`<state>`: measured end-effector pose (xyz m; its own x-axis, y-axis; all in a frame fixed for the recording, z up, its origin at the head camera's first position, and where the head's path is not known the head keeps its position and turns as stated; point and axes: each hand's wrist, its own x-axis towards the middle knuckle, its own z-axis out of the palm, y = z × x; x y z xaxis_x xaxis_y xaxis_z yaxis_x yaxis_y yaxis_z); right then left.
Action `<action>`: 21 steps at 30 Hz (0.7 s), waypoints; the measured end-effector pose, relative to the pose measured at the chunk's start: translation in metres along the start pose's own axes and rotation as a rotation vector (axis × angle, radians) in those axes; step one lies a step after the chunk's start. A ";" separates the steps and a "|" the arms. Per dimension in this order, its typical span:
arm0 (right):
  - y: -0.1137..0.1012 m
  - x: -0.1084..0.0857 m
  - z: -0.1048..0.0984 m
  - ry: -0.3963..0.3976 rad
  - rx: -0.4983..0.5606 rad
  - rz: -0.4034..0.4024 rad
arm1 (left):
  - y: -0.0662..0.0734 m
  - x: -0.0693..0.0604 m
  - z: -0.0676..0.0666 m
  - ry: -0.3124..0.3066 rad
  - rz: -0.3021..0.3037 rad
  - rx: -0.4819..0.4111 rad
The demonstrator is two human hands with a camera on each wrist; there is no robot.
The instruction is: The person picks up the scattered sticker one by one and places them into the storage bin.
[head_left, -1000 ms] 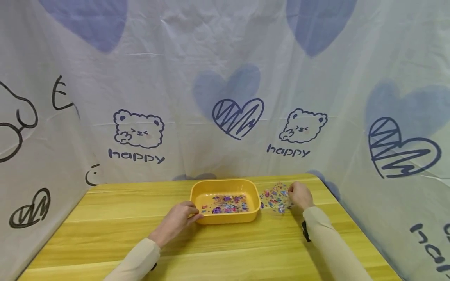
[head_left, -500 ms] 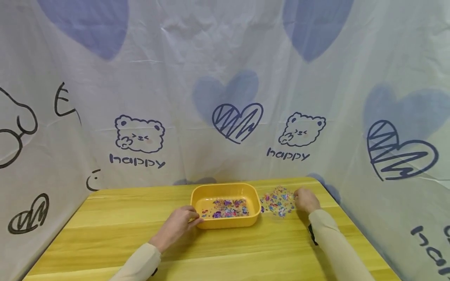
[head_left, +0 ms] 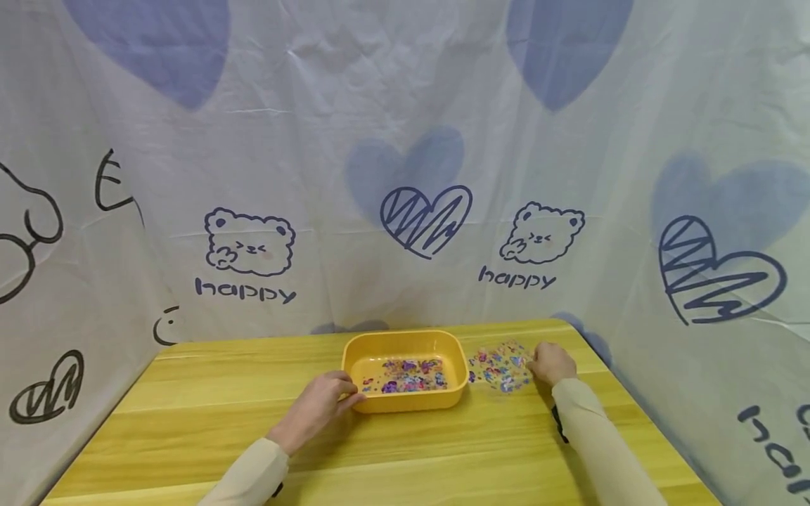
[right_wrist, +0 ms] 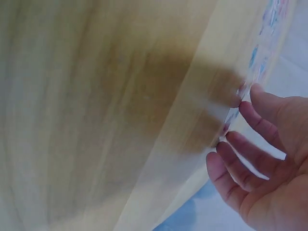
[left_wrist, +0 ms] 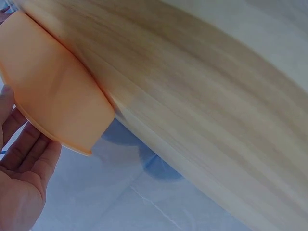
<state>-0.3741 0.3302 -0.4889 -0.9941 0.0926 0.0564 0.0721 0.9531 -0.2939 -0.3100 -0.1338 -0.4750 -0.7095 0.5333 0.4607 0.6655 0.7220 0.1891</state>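
Observation:
The yellow plastic basin (head_left: 411, 401) stands on the table, with clear, colourfully flecked material (head_left: 411, 367) inside that looks like stickers. My left hand (head_left: 319, 404) grips the basin's near left corner at the rim. In the left wrist view, the left fingers (left_wrist: 36, 149) bend over the rim of the basin (left_wrist: 53, 82). Right of the basin lies a clear sheet (head_left: 500, 367) with small multicoloured shapes, probably stickers. My right hand (head_left: 552, 363) pinches its right edge. From the right wrist, the thumb and fingertips of the right hand (right_wrist: 269, 159) meet that edge; the exact contact is blurred.
The yellow wood-grain table (head_left: 405, 457) reaches back to a pale cloth curtain (head_left: 342, 211) printed with hearts, bears and "happy". The same cloth hangs along both sides. A black strap (head_left: 560, 424) shows at the right wrist.
My right hand has moved from over the sheet's right part slightly right, to its edge. The left hand keeps its hold on the basin. The head view has tilted up slightly.

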 end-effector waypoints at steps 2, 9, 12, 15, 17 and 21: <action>0.000 -0.001 -0.001 -0.003 0.008 0.031 | 0.000 0.000 0.000 0.003 -0.003 0.000; 0.000 -0.003 -0.006 -0.022 0.076 0.119 | 0.000 0.001 -0.001 0.000 -0.009 -0.006; -0.002 -0.003 -0.007 -0.042 0.099 0.138 | -0.001 0.001 0.000 -0.003 -0.020 -0.009; -0.004 -0.003 -0.009 -0.078 0.127 0.155 | -0.001 0.001 -0.001 -0.005 -0.034 -0.009; -0.004 -0.003 -0.010 -0.111 0.142 0.172 | -0.001 0.001 -0.001 -0.008 -0.032 -0.009; -0.001 -0.004 -0.012 -0.154 0.149 0.192 | -0.002 0.001 0.000 -0.010 -0.016 -0.013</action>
<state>-0.3689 0.3319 -0.4771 -0.9649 0.2117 -0.1556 0.2587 0.8685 -0.4227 -0.3118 -0.1349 -0.4745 -0.7224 0.5262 0.4486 0.6570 0.7246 0.2081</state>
